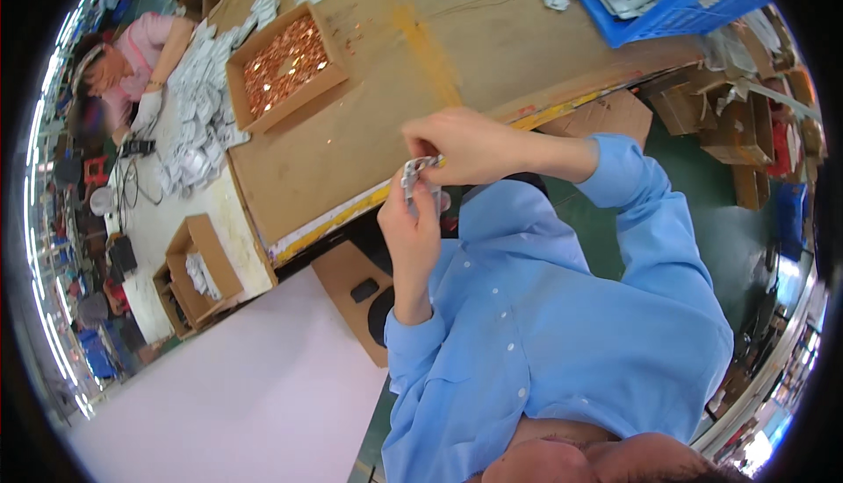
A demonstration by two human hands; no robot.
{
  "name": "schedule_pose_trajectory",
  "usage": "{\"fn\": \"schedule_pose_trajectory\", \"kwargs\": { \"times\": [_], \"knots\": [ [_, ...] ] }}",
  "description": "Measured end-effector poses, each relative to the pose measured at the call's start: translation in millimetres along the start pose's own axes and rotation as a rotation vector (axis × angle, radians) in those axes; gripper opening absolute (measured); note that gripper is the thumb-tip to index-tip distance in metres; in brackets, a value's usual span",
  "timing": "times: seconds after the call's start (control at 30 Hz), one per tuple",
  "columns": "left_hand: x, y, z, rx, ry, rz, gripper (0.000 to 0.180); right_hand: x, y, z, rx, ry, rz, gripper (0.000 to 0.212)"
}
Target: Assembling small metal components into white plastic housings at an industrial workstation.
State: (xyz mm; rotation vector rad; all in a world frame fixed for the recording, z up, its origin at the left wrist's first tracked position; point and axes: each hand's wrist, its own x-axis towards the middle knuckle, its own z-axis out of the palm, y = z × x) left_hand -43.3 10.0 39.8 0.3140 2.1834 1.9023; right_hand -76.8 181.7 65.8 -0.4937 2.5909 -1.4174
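Just off the table's near edge, my two hands meet over a small silvery-white piece (413,173); its exact kind is too small to tell. My left hand (411,233) grips it from below between thumb and fingers. From the upper right, my right hand (465,145) pinches its top, with the fingertips partly hidden. Beyond my hands, a cardboard tray (294,101) full of small copper-coloured metal parts (285,61) stands on the brown tabletop (378,88).
Left of the tray lies a heap of white-grey pieces (198,114), beside a co-worker (140,53) in pink wearing a white glove. A blue crate (667,26) of similar pieces stands far right. Cardboard boxes (738,123) crowd the right side; a small open box (215,259) sits left.
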Motion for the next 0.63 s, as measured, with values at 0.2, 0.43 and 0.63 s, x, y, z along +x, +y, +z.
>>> {"fn": "schedule_pose_trajectory", "kwargs": {
  "times": [0.2,0.43,0.63],
  "knots": [
    [0.4,-7.3,-1.3,0.104,-0.008,0.000,0.026,1.4,-6.0,-5.3,-0.005,-0.081,0.085,0.020],
    [-2.7,-9.5,-1.7,0.148,-0.010,0.007,0.026,-1.1,-5.3,-2.1,-0.024,-0.086,0.073,0.019],
    [-0.9,-15.5,1.0,0.129,0.005,0.028,0.027,-1.5,-2.3,-3.2,-0.024,-0.085,0.085,0.019]
  ]
}}
